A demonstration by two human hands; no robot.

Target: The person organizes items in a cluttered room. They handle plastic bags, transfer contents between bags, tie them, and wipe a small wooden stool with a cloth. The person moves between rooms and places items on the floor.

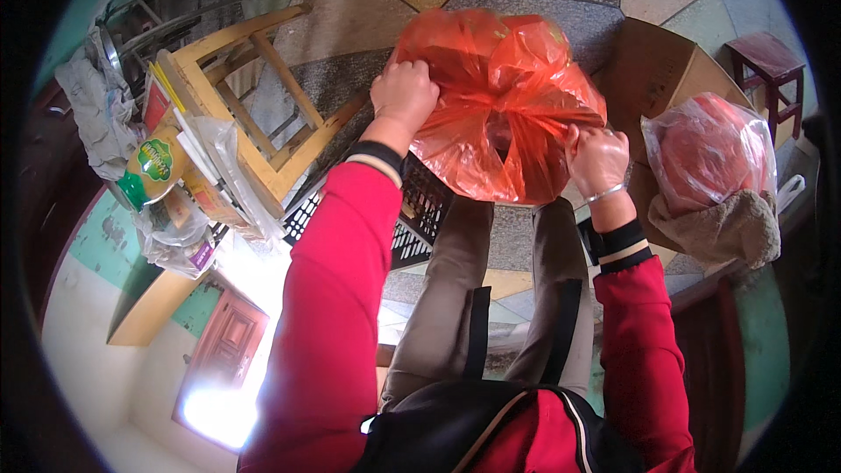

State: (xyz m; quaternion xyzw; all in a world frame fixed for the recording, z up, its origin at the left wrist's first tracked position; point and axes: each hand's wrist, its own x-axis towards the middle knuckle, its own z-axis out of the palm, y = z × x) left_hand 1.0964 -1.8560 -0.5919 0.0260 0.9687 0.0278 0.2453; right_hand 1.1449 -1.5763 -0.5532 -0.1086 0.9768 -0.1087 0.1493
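A full, translucent red plastic bag (499,52) is before me, above the floor and in front of my legs. Its mouth is drawn taut and gathered, with a small dark gap near the middle. My left hand (404,95) is closed in a fist on the bag's left side. On the right side, my right hand (598,156), with a bracelet at the wrist, pinches a pulled-out fold of the plastic. What fills the bag cannot be made out through the film. Whether something bears the bag from below is hidden.
Left of me are a black plastic crate (420,200), a wooden stool frame (263,105) and a bottle with a green cap (154,167) among papers and bags. To the right stand a cardboard box (647,69), a clear bag with red contents (713,148), a towel (729,226) and a small stool (769,59).
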